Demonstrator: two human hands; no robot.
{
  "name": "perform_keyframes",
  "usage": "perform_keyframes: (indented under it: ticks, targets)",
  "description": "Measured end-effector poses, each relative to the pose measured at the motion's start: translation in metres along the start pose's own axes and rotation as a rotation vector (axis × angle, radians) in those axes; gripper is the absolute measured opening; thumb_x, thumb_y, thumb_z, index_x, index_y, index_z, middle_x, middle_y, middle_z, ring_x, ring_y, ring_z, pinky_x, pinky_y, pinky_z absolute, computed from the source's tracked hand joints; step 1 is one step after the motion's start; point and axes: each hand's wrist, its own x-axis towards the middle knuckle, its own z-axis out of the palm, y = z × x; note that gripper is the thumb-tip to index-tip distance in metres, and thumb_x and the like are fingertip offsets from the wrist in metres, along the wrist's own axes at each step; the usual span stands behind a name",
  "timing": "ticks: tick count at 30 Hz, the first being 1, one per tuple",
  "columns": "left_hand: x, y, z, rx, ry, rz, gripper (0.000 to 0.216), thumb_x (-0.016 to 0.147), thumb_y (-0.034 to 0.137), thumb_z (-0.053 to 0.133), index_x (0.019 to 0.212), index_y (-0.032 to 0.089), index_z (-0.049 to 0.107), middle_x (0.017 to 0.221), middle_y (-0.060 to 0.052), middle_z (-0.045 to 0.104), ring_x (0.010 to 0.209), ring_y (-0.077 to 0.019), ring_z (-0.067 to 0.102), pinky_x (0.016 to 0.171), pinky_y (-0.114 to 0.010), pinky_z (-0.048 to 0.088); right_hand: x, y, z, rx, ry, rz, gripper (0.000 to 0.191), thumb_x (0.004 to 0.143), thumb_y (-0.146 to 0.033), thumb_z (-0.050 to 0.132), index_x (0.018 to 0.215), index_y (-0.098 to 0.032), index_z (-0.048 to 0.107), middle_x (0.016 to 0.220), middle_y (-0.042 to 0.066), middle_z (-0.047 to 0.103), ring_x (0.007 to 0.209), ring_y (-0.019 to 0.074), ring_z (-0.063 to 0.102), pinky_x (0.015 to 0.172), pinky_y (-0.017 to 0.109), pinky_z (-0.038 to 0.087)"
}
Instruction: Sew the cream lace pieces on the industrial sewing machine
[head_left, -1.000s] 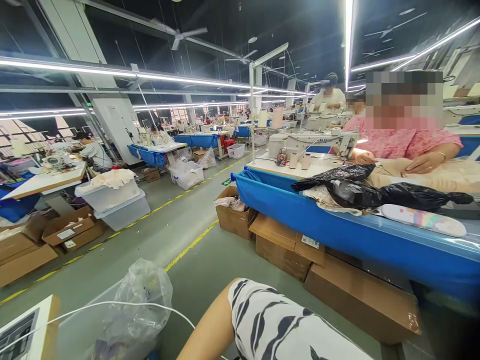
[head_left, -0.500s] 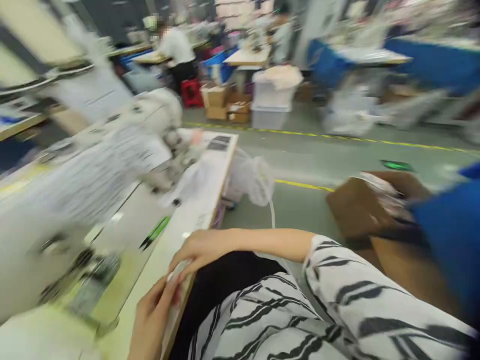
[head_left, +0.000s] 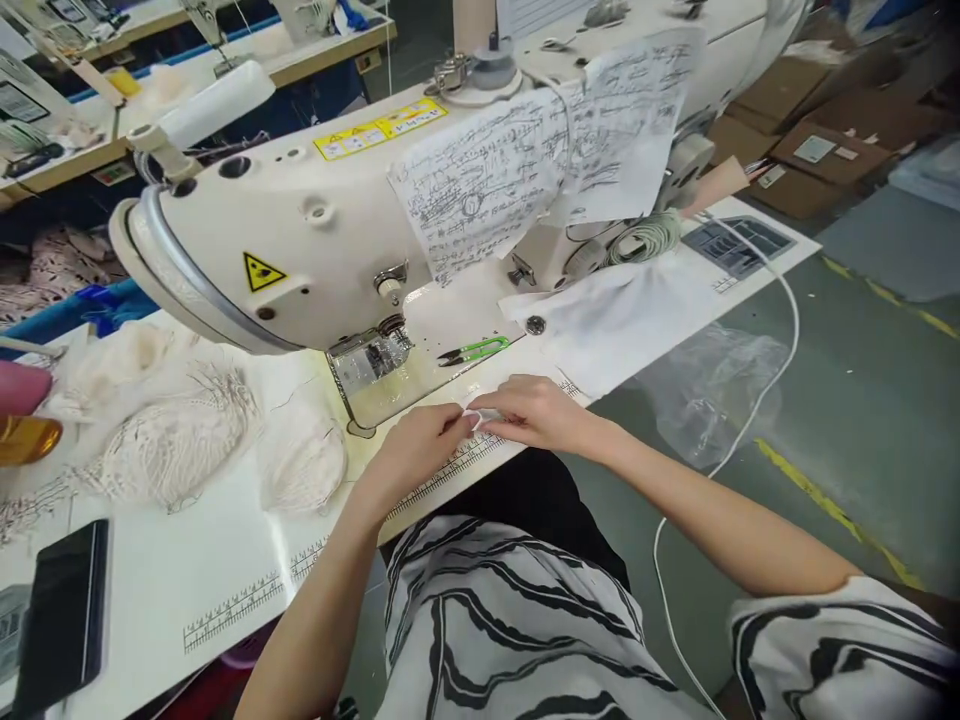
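Observation:
My left hand (head_left: pixel 420 445) and my right hand (head_left: pixel 536 412) meet at the table's front edge, above a printed ruler scale (head_left: pixel 457 465). Between their fingertips is a small piece of white fabric (head_left: pixel 474 418), mostly covered by the fingers. Both hands are closed in a pinch on it. Just beyond them lie green-handled thread snips (head_left: pixel 480 349), with a small round dark object (head_left: pixel 535 325) to their right. The sewing machine (head_left: pixel 330 220) stands behind, its needle area (head_left: pixel 386 350) ahead of my left hand.
Bundles of cream lace trim (head_left: pixel 180 430) and a black phone-like slab (head_left: pixel 64 610) lie on the left. Handwritten sheets (head_left: pixel 480 180) hang on the machine. White cloth (head_left: pixel 615 310) covers the table at right; a white cable (head_left: pixel 780 370) drops past a plastic bag (head_left: pixel 712 395).
My view has swung left and down from the aisle to the machine and table. Both hands still meet at the table's edge, holding the small white piece.

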Motion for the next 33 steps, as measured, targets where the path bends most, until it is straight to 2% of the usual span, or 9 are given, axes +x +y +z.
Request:
perform_keyframes:
  ticks: [4,8,12,14,17,20,25,29,33]
  targets:
    - [0.001,0.008,-0.004,0.209,0.038,-0.057,0.036,0.093,0.048,0.042,0.072,0.023,0.057,0.068,0.002,0.059,0.065,-0.017,0.051,0.058,-0.029,0.03,-0.004,0.006,-0.005,-0.128,-0.022,0.002,0.035,0.099,-0.039,0.043,0.11,-0.014,0.065,0.065,0.002,0.059,0.061,0.0135,0.051,0.065,0.026,0.039]
    - [-0.003,0.007,-0.01,0.32,0.203,-0.119,0.026,0.092,0.041,0.048,0.077,0.024,0.059,0.074,0.002,0.063,0.068,-0.0172,0.053,0.058,-0.029,0.028,-0.006,0.01,-0.01,-0.227,-0.072,0.051,0.038,0.1,-0.042,0.041,0.107,-0.016,0.068,0.063,0.002,0.057,0.06,0.0135,0.05,0.064,0.027,0.037]
    - [0.003,0.011,-0.022,0.318,0.335,-0.062,0.036,0.093,0.046,0.049,0.068,0.023,0.061,0.07,0.002,0.063,0.066,-0.0165,0.054,0.057,-0.029,0.029,-0.004,0.01,-0.011,-0.246,-0.09,0.109,0.035,0.099,-0.041,0.044,0.108,-0.018,0.068,0.066,0.002,0.06,0.063,0.0138,0.052,0.066,0.028,0.035]
    - [0.016,0.021,-0.025,0.276,0.381,0.042,0.034,0.094,0.044,0.05,0.071,0.023,0.063,0.074,0.001,0.065,0.068,-0.0163,0.056,0.059,-0.028,0.031,-0.004,0.008,-0.011,-0.266,-0.097,0.14,0.031,0.098,-0.04,0.046,0.108,-0.02,0.067,0.07,0.002,0.062,0.066,0.0142,0.054,0.066,0.028,0.034]
    - [0.043,0.044,-0.022,0.164,0.397,0.244,0.013,0.092,0.031,0.056,0.092,0.024,0.067,0.088,0.001,0.069,0.077,-0.0158,0.061,0.067,-0.026,0.039,-0.006,0.006,-0.009,-0.288,-0.079,0.168,0.029,0.097,-0.039,0.048,0.109,-0.021,0.067,0.076,0.002,0.064,0.069,0.0139,0.054,0.064,0.029,0.032]
    - [0.074,0.069,-0.009,0.208,0.438,0.351,0.018,0.089,0.024,0.06,0.107,0.022,0.063,0.096,0.0,0.068,0.081,-0.0161,0.062,0.072,-0.027,0.043,-0.008,0.005,-0.007,-0.297,-0.017,0.184,0.025,0.095,-0.039,0.052,0.103,-0.022,0.069,0.085,0.003,0.067,0.069,0.0135,0.054,0.063,0.03,0.031]
    - [0.112,0.094,0.013,0.534,0.542,0.314,0.023,0.087,0.035,0.065,0.099,0.016,0.063,0.097,-0.008,0.065,0.085,-0.023,0.062,0.069,-0.032,0.044,-0.009,0.007,-0.006,-0.297,0.069,0.174,0.025,0.093,-0.038,0.056,0.085,-0.019,0.071,0.077,0.003,0.067,0.068,0.0151,0.055,0.061,0.03,0.031]
    - [0.124,0.099,0.016,0.652,0.547,0.267,0.032,0.085,0.046,0.064,0.088,0.015,0.063,0.088,-0.009,0.065,0.08,-0.025,0.063,0.074,-0.036,0.044,-0.01,0.007,-0.006,-0.289,0.052,0.185,0.027,0.095,-0.04,0.052,0.094,-0.021,0.071,0.085,0.004,0.068,0.069,0.0143,0.055,0.063,0.031,0.033]
    - [0.129,0.106,0.011,0.59,0.465,0.21,0.024,0.085,0.04,0.06,0.083,0.016,0.063,0.085,-0.009,0.067,0.075,-0.0256,0.064,0.068,-0.035,0.044,-0.012,0.007,-0.007,-0.296,0.021,0.18,0.027,0.095,-0.041,0.052,0.103,-0.023,0.07,0.088,0.003,0.067,0.068,0.0135,0.054,0.064,0.031,0.034]
